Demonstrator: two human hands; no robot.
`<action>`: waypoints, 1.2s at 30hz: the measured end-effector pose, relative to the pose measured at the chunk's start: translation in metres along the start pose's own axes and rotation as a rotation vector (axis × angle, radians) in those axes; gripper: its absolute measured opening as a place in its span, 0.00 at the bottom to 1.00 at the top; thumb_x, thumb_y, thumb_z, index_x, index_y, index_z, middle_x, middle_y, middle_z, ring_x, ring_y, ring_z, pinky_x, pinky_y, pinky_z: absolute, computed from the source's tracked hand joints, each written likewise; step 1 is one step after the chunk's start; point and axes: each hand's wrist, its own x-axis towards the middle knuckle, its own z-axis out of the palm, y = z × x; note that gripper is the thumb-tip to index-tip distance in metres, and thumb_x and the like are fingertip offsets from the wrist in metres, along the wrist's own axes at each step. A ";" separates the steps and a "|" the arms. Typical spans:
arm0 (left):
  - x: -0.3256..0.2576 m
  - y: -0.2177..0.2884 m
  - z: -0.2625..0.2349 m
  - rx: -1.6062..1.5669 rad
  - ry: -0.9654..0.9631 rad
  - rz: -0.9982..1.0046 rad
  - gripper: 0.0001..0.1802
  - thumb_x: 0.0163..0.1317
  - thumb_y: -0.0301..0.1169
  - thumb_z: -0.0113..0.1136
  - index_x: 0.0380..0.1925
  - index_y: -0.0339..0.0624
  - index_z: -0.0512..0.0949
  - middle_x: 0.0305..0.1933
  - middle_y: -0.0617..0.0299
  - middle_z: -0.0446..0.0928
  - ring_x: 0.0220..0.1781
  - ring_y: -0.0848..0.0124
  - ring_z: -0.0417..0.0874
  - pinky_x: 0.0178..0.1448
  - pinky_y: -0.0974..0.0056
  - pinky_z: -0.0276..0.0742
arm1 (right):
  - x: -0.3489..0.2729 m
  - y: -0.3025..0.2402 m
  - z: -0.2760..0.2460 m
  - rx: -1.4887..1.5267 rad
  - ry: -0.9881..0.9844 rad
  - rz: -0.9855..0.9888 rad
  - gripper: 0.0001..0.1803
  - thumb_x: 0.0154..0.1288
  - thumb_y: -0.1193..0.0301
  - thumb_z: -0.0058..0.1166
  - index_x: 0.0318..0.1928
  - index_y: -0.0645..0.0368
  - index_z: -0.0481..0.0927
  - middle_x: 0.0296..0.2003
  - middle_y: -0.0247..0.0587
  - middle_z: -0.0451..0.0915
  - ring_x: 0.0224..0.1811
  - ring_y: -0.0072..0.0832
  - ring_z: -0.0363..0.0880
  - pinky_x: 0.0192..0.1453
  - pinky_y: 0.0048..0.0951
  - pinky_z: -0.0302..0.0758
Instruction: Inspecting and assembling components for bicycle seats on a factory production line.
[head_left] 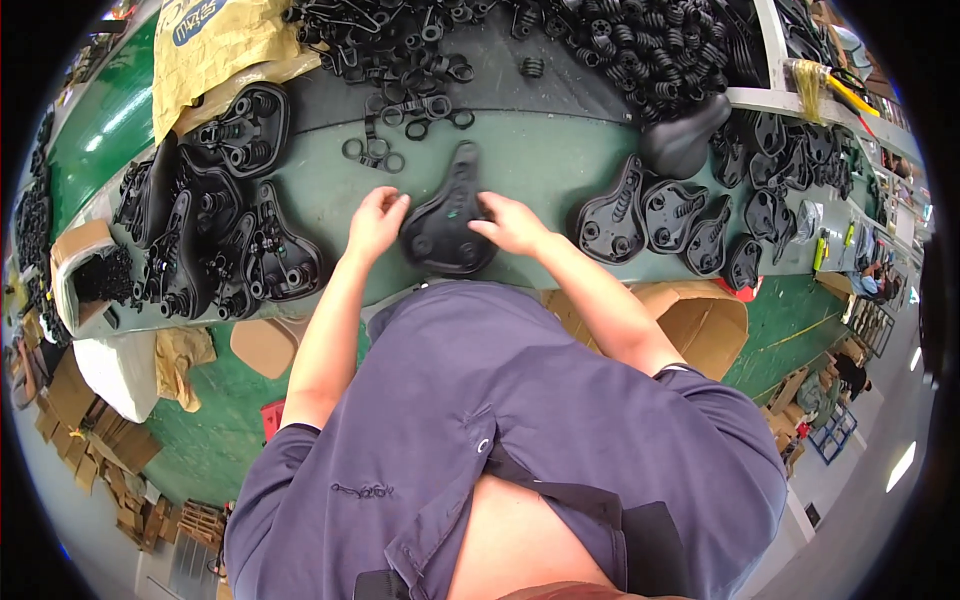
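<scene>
A black bicycle saddle (448, 232) lies underside up on the green worktable in front of me, its narrow nose pointing away. At its right edge, my right hand (512, 226) has thumb and fingers closed on the rim. Just left of the saddle is my left hand (377, 224), with its fingers curled together toward the thumb. Whether anything small sits in that pinch is hidden. Beyond my left hand are black ring-shaped brackets (375, 155), some touching each other.
Several upturned saddles (282, 255) crowd the table's left side, and more (612, 225) stand at the right. Black coil springs (640, 50) and loose brackets are heaped at the back. A yellow sack (225, 60) lies far left; an open carton (85, 240) of small black parts stands nearer.
</scene>
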 end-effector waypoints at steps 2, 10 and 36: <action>-0.012 0.010 0.010 0.181 -0.085 0.007 0.25 0.75 0.45 0.64 0.59 0.35 0.81 0.56 0.41 0.86 0.58 0.48 0.88 0.63 0.50 0.83 | 0.026 -0.012 -0.007 -0.085 -0.102 -0.116 0.27 0.70 0.58 0.65 0.62 0.63 0.80 0.56 0.61 0.83 0.59 0.54 0.84 0.66 0.49 0.80; 0.000 0.029 0.020 0.380 -0.097 0.131 0.24 0.80 0.42 0.55 0.64 0.33 0.74 0.58 0.35 0.83 0.59 0.37 0.84 0.63 0.40 0.80 | 0.158 0.002 -0.141 -0.285 0.682 0.208 0.40 0.67 0.54 0.69 0.73 0.58 0.70 0.68 0.63 0.70 0.68 0.59 0.76 0.70 0.53 0.79; 0.011 0.041 0.013 0.485 -0.035 0.113 0.26 0.75 0.41 0.62 0.63 0.34 0.75 0.59 0.35 0.82 0.59 0.37 0.84 0.62 0.42 0.82 | 0.107 0.055 -0.222 -0.264 0.690 0.401 0.41 0.61 0.53 0.69 0.71 0.53 0.69 0.59 0.61 0.83 0.62 0.55 0.84 0.66 0.51 0.81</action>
